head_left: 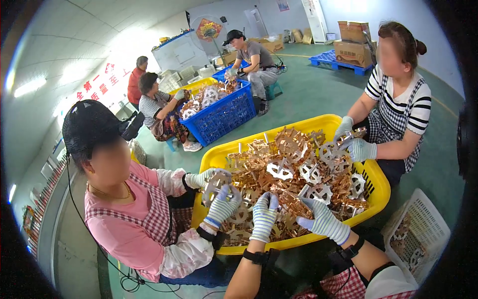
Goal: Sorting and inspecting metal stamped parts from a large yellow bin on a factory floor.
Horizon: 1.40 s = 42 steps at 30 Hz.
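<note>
Left grip (265, 215), in a striped glove, points its fingers at a copper-coloured metal piece (290, 202); whether it pinches that piece cannot be told. Right grip (323, 219), gloved alike, has thumb and fingers parted beside the same piece; its hold cannot be told either. The piece lies between the two hands, over the near side of a yellow basket (381, 193).

At far left, a co-worker in pink (127, 241) holds a silver toothed plate (215, 184) at the basket's left end. Copper-coloured parts (291, 142) and silver discs (319, 194) fill the basket. Farther right, a co-worker in a striped top (398, 109) handles metal pieces above the rim; below stands a white basket (429, 219).
</note>
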### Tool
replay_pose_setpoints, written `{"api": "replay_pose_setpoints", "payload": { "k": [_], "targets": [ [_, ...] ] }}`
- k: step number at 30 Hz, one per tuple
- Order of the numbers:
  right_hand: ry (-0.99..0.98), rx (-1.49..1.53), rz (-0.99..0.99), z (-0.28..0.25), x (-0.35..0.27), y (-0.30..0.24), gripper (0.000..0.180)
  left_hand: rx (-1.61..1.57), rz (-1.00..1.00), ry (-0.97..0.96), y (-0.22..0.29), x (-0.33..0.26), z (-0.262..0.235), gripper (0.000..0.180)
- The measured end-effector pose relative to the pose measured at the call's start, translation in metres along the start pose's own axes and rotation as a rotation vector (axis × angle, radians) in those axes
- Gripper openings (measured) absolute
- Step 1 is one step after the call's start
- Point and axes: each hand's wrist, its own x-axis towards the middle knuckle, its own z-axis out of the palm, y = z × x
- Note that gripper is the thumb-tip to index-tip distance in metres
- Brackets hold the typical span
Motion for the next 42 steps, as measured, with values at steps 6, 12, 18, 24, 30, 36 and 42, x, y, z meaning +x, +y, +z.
{"api": "replay_pose_setpoints", "payload": {
  "k": [6,12,18,24,30,36,42],
  "targets": [
    [-0.049,-0.315,-0.139,0.003,0.003,-0.003,0.055,-0.995,-0.477,-0.148,-0.031,0.003,0.004,0.028],
    [0.387,-0.381,-0.294,-0.007,0.0,0.004,0.04,-0.652,-0.445,-0.159,0.027,-0.009,0.008,0.024],
    [0.339,-0.67,-0.281,-0.021,0.011,0.007,0.031,-0.575,-0.228,-0.175,0.007,-0.007,0.017,0.029],
    [0.609,-0.34,-0.131,-0.024,0.007,0.063,0.031,-0.525,-0.384,-0.044,-0.001,-0.006,0.026,0.03],
    [0.453,-0.196,-0.054,-0.006,0.003,0.028,0.032,-0.415,-0.379,-0.044,-0.002,-0.009,0.033,0.033],
    [0.59,-0.266,-0.192,-0.001,0.004,0.017,0.031,-0.144,-0.075,0.01,-0.016,-0.004,0.04,0.033],
    [0.479,-0.395,-0.315,-0.001,-0.002,0.004,0.037,-0.438,-0.376,-0.102,0.006,-0.011,0.036,0.025]
  ]
}}
